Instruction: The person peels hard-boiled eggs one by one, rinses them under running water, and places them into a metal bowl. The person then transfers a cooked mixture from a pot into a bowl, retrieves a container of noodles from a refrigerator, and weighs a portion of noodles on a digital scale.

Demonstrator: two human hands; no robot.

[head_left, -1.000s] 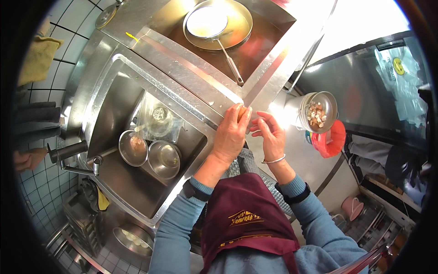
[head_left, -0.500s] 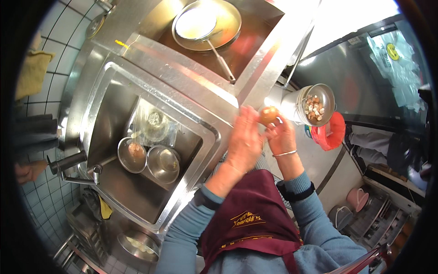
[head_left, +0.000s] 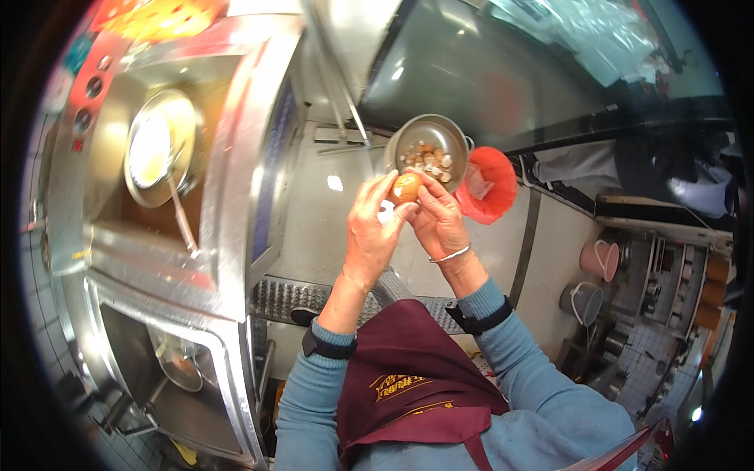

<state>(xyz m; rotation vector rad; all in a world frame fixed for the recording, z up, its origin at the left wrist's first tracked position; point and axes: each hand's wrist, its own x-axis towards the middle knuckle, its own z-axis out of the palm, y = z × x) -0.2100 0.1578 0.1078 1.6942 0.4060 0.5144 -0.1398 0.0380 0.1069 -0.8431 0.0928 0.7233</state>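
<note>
My left hand (head_left: 371,232) and my right hand (head_left: 437,220) together hold a brown egg (head_left: 406,188) in front of my chest, fingertips pinching it from both sides. A pale patch shows at the egg's lower left where shell looks peeled. Just beyond the egg, on the floor, sits a metal bowl (head_left: 430,149) with several shell pieces in it. A bracelet circles my right wrist.
A red plastic bag (head_left: 488,184) lies beside the bowl. To the left is a steel counter with a pan of pale liquid and a ladle (head_left: 157,149), and a sink (head_left: 169,369) holding metal bowls. Pink and grey buckets (head_left: 597,259) stand right.
My view has swung from the sink toward the floor bowl. Both hands rose from the counter edge and now hold the egg over the bowl.
</note>
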